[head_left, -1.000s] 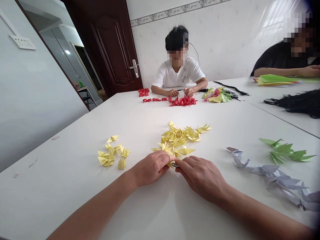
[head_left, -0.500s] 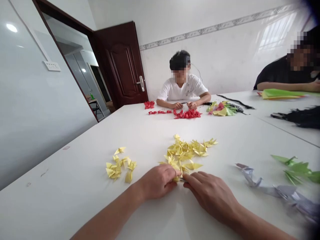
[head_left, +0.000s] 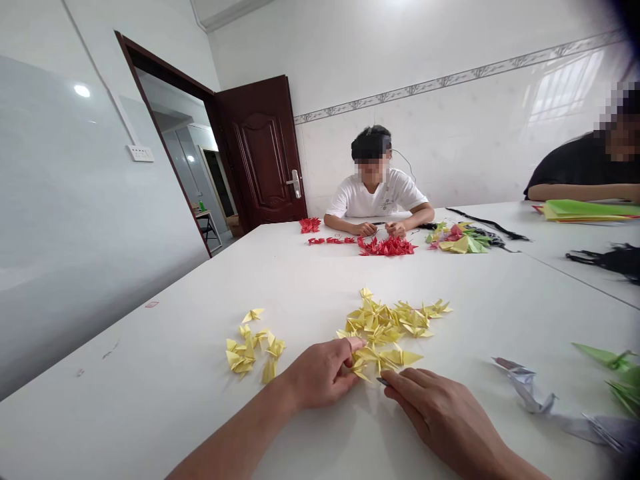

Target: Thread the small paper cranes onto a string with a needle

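Note:
My left hand (head_left: 324, 373) rests on the white table (head_left: 165, 373) with its fingers curled and pinched on a small yellow folded paper piece (head_left: 358, 366) at the near edge of the big yellow pile (head_left: 390, 327). My right hand (head_left: 443, 417) lies just right of it, fingers together and stretched toward the same piece, its fingertips at a small dark thing I cannot make out. A smaller heap of yellow folded pieces (head_left: 250, 350) lies to the left of my left hand.
A chain of grey folded paper (head_left: 545, 403) and green folded pieces (head_left: 617, 373) lie at the right. Across the table a person in a white shirt (head_left: 377, 197) handles red folded pieces (head_left: 387, 247). Another person in black (head_left: 585, 170) sits far right beside coloured paper sheets (head_left: 583, 210). An open door (head_left: 263, 153) stands behind.
The view has tilted upward, so table and hands sit lower in the picture. My hands stay together at the near edge of the yellow pile, the left one slightly raised.

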A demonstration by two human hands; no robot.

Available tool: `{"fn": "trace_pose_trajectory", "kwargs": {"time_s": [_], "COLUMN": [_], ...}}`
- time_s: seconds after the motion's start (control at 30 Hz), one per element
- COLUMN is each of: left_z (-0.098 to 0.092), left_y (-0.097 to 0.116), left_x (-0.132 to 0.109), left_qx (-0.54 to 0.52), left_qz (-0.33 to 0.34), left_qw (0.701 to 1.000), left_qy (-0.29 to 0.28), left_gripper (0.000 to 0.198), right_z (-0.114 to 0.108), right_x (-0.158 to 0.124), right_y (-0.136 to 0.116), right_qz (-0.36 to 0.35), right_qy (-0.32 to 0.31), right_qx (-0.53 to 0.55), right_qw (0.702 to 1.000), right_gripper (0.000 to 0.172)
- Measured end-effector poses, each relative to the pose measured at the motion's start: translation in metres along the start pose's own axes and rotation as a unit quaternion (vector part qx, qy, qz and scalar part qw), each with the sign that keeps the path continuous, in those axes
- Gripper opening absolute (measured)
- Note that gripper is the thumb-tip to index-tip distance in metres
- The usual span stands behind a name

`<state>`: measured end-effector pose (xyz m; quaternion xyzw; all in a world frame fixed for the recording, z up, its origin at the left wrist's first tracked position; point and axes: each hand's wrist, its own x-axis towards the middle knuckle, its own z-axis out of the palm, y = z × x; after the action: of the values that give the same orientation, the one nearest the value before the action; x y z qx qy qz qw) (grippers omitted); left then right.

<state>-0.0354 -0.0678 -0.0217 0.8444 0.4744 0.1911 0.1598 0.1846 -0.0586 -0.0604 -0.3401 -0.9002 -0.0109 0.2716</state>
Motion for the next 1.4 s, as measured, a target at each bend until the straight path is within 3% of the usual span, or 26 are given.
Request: {"fn": "trace_pose_trajectory", "kwargs": {"time_s": [0.07,0.13,0.23,0.3,0.4,0.5,0.63,0.9,1.2,1.4], "left_z": [-0.001,-0.003,-0.013,-0.027,-0.056,-0.084,-0.102,-0.101,-0.087,-0.089], "left_y": [-0.003,-0.006,-0.016,-0.025,-0.047,-0.075,-0.105,-0.116,-0.123,-0.114], "left_x": [-0.001,-0.001,0.000,-0.002,-0.008,-0.021,-0.043,-0.055,-0.047,-0.040], "left_qx": [0.003,0.014,0.035,0.052,0.071,0.105,0.118,0.119,0.094,0.095], "left_qz": [0.001,0.025,0.073,0.076,-0.006,-0.176,-0.273,-0.327,-0.353,-0.332], "left_qw": [1.000,0.999,0.991,0.983,0.975,0.947,0.918,0.911,0.913,0.914], "left_qy": [0.003,0.029,0.111,0.158,0.212,0.246,0.264,0.222,0.182,0.212], "left_gripper": [0.055,0.049,0.025,0.020,0.022,0.026,0.031,0.033,0.027,0.023], "right_z": [0.001,0.002,0.003,0.002,0.001,-0.001,-0.004,-0.004,-0.008,-0.013], "right_x": [-0.001,-0.003,-0.003,-0.002,-0.002,-0.003,-0.005,-0.008,-0.005,-0.002], "right_y": [0.000,0.000,0.001,0.002,0.002,0.001,-0.008,-0.025,-0.026,-0.026], "right_qz": [0.010,0.017,0.019,0.021,0.014,-0.019,-0.072,-0.119,-0.058,-0.026], "right_qy": [0.000,0.005,0.019,0.029,0.045,0.069,0.040,-0.052,-0.103,-0.100], "right_qx": [0.010,0.015,0.012,0.010,0.017,0.042,0.101,0.139,0.150,0.160], "right_qw": [1.000,1.000,1.000,0.999,0.999,0.997,0.991,0.982,0.982,0.982], "right_gripper": [0.027,0.026,0.024,0.024,0.024,0.024,0.025,0.026,0.026,0.028]}}
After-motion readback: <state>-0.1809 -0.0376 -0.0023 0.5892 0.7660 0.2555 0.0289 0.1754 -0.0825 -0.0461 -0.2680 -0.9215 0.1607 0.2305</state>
